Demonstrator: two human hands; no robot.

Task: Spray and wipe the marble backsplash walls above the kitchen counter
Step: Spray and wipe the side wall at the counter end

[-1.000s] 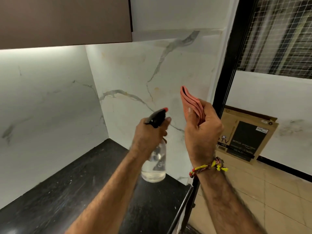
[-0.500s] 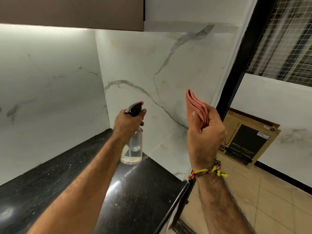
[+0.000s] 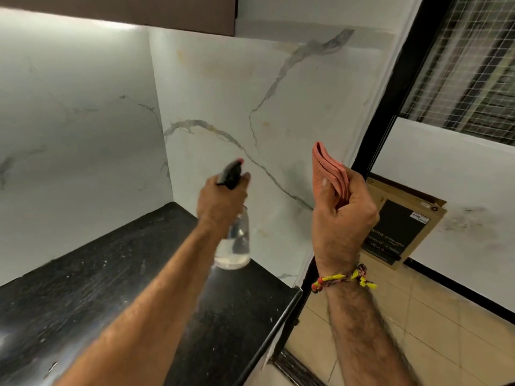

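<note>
My left hand (image 3: 223,201) is up in front of me, fingers wrapped round the neck of the clear spray bottle (image 3: 232,240), forefinger over the black trigger head with its red nozzle tip. The bottle hangs upright, long axis vertical, nozzle aimed ahead at the right-hand marble backsplash wall (image 3: 250,93), the veined panel that meets the other marble wall (image 3: 69,121) at the corner to my left. So the surface lies straight ahead of the nozzle and a touch to the right, close but not touching. My right hand (image 3: 344,218) is closed in a fist around a folded pink cloth (image 3: 327,171), folds standing upright, held near the outer edge of that same panel, by the black door frame (image 3: 390,93). The cloth is off the wall too. Of the two, the right hand looks nearer the marble; I judge the spray goes first, then the cloth sweeps in leftward.

Compared with half a second ago, the bottle has swung back to the right, away from the corner and nearer the cloth hand, and sits over the black counter (image 3: 111,288). The cloth hand has barely shifted. I can't tell whether mist is coming out.
</note>
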